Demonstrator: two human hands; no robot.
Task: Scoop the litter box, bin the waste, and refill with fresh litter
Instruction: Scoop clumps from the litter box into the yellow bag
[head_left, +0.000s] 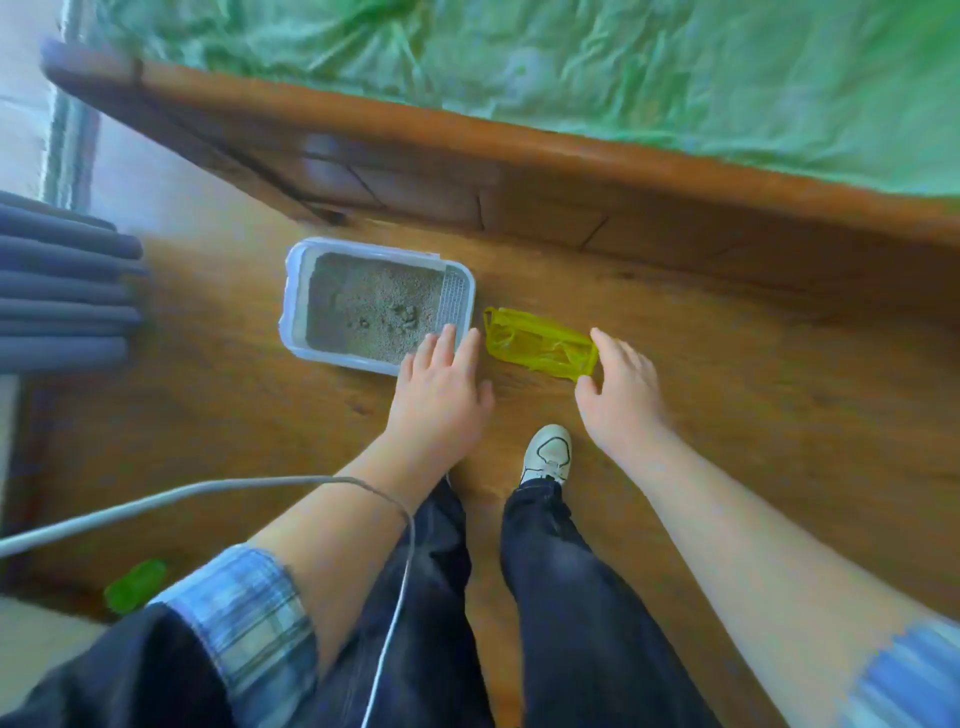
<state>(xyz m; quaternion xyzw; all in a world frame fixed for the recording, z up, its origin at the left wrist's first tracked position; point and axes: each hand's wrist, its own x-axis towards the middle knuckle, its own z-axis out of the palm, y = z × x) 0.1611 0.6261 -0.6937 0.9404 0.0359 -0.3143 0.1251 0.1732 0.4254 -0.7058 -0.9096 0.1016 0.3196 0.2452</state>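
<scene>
Right hand (621, 387) fingers apart, holding nothing, at right end of yellow bag (540, 347), possibly touching; bag's long axis left-right. Left hand (441, 384) flat over litter box (296, 296) corner.

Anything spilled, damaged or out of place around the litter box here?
Nothing clearly wrong. The litter box sits flat on the wooden floor with no litter visible outside it; dark clumps lie in the litter. A crumpled yellow bag lies beside it. A blurred green object at lower left cannot be identified.
</scene>
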